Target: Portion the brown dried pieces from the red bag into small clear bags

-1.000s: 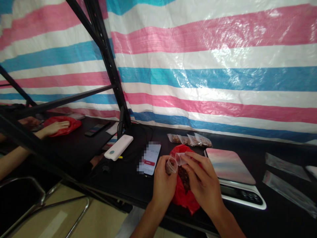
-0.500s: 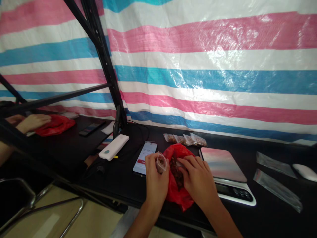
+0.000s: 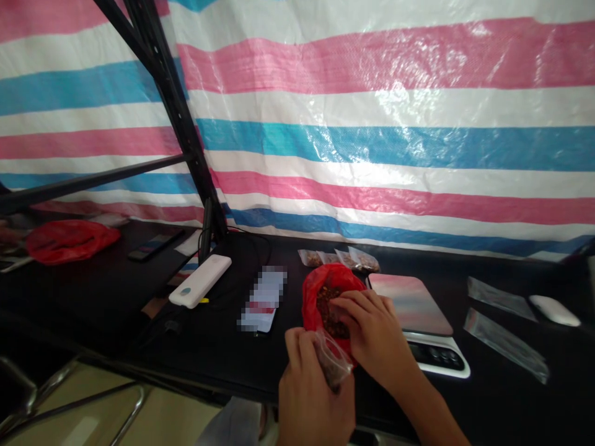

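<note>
My left hand (image 3: 310, 387) is closed around a small clear plastic bag (image 3: 331, 361) with brown bits inside, held low near the table's front edge. My right hand (image 3: 372, 337) reaches into the open red plastic bag (image 3: 313, 294) full of brown pieces, its fingers curled among them. What those fingers grip is hidden.
A digital scale (image 3: 418, 322) stands right of the red bag. Several filled small bags (image 3: 339, 258) lie behind it. A phone (image 3: 263, 300), a white power bank (image 3: 199, 280) and black rack posts (image 3: 171, 111) are left. Empty clear bags (image 3: 504, 341) lie right. Another red bag (image 3: 67, 240) sits far left.
My left hand dropped toward me with the small bag. My right hand stayed in the red bag. The other person's hand at far left went out of view.
</note>
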